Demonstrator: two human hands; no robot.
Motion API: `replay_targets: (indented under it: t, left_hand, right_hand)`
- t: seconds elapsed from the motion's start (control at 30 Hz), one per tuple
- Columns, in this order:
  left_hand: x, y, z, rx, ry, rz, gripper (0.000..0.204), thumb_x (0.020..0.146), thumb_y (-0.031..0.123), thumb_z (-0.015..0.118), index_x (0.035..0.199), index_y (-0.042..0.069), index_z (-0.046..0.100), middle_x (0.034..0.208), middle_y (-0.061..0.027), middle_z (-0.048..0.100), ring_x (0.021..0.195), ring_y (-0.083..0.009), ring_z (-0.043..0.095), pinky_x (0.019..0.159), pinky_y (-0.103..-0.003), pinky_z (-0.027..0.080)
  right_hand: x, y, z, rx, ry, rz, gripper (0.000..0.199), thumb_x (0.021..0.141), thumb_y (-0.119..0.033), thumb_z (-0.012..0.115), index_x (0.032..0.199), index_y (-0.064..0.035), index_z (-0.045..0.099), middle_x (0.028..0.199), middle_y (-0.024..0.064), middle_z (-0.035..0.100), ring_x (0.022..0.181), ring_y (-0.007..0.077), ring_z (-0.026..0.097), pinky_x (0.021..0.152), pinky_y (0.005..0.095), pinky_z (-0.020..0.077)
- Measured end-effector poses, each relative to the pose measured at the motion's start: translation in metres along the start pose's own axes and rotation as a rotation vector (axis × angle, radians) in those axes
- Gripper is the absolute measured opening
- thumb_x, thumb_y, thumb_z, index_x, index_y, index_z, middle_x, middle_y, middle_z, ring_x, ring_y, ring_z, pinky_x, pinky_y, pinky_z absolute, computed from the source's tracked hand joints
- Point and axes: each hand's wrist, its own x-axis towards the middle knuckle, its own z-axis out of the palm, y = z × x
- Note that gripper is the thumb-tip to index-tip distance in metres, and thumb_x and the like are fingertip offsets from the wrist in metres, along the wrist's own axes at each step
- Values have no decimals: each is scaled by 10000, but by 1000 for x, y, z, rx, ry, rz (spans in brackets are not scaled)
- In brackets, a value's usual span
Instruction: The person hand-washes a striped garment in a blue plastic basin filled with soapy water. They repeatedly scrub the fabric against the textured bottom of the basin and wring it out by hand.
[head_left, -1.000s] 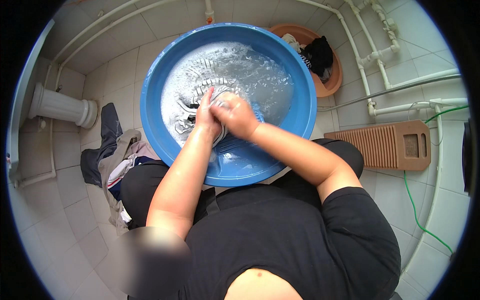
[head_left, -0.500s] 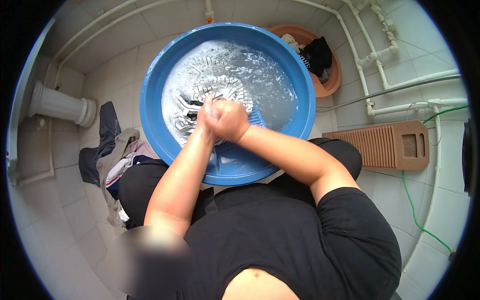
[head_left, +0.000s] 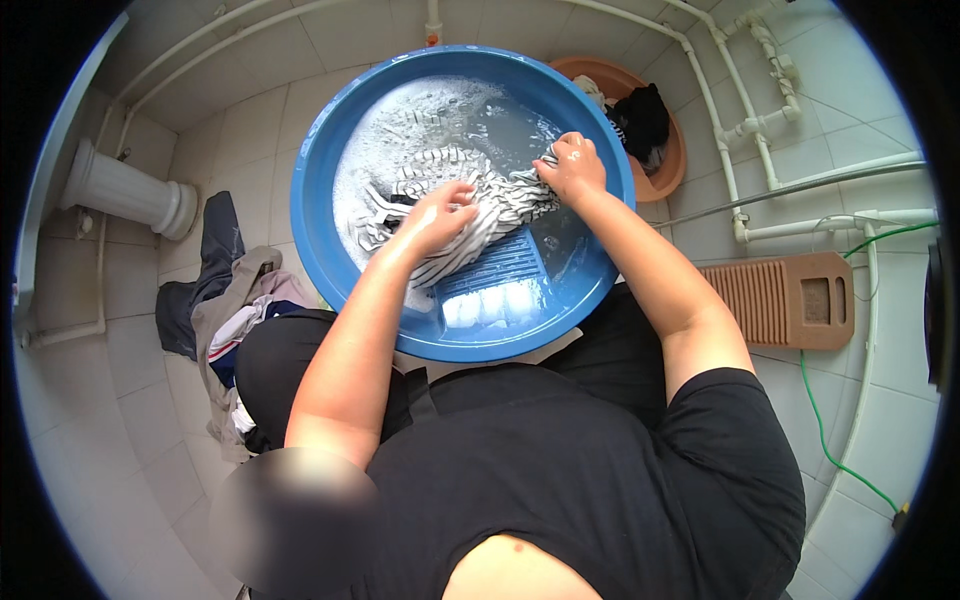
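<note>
A black-and-white striped garment (head_left: 495, 215) lies wet and bunched in a large blue tub (head_left: 470, 350) of sudsy water. At its right end my right hand (head_left: 577, 170) has its fingers closed on a fold of the cloth. My left hand (head_left: 438, 222) is over the garment's left part, fingers curved and apart, gripping nothing that I can see. Below the cloth, the ribbed washboard slope (head_left: 500, 268) moulded into the tub is partly uncovered. Foam covers the left side of the water and hides some of the fabric there.
An orange basin (head_left: 676, 165) with dark and white clothes stands behind the tub at the right. A brown washboard (head_left: 755, 300) lies at the right, near white pipes (head_left: 730, 180) and a green cord (head_left: 825, 430). Clothes (head_left: 225, 290) lie on the floor at left, near a white pedestal (head_left: 130, 195).
My hands were clasped together over the tub's middle and have now parted. The right hand has moved right and away with the cloth's end, stretching the striped garment across the water.
</note>
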Motion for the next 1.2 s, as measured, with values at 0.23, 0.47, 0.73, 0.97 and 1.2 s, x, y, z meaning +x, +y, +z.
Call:
replay_targets:
  t: [0.23,0.47,0.73,0.97,1.2]
  left_hand:
    - [-24,13,-29,767,-47,-223,235,711,149,582,942,107,568,1031,-119,568,941,-303,548,786,-380,443]
    - [-36,14,-32,841,-89,-315,385,712,208,619,1076,117,531,1115,-124,526,1066,-280,507,899,-380,416]
    - [-48,32,-38,819,-141,-451,584,754,535,537,1157,112,551,1170,-160,531,1083,-288,514,911,-373,396]
    - [-51,25,-41,392,-69,37,494,739,463,625,1038,71,601,980,-116,616,932,-271,577,818,-347,419]
    - [-37,27,-59,-286,40,8,377,821,188,594,1120,-26,513,974,-86,615,858,-140,581,762,-252,448]
  right_hand:
    - [-14,-44,-11,150,-40,-443,323,756,-223,600,1043,-75,579,1165,102,530,1076,268,498,907,367,413]
    - [-33,-60,-37,144,-725,-484,354,723,-191,574,1062,-92,556,900,134,605,884,306,573,750,394,449]
    - [-35,-51,-67,445,-542,-655,256,659,-209,583,842,-31,593,856,156,606,842,328,577,724,392,454]
    - [-13,-44,-95,1770,-632,-63,155,773,-53,555,925,-26,539,861,38,577,810,92,551,742,243,463]
    - [37,5,-64,2188,-456,664,223,877,-129,416,935,32,558,899,168,624,791,256,626,741,400,521]
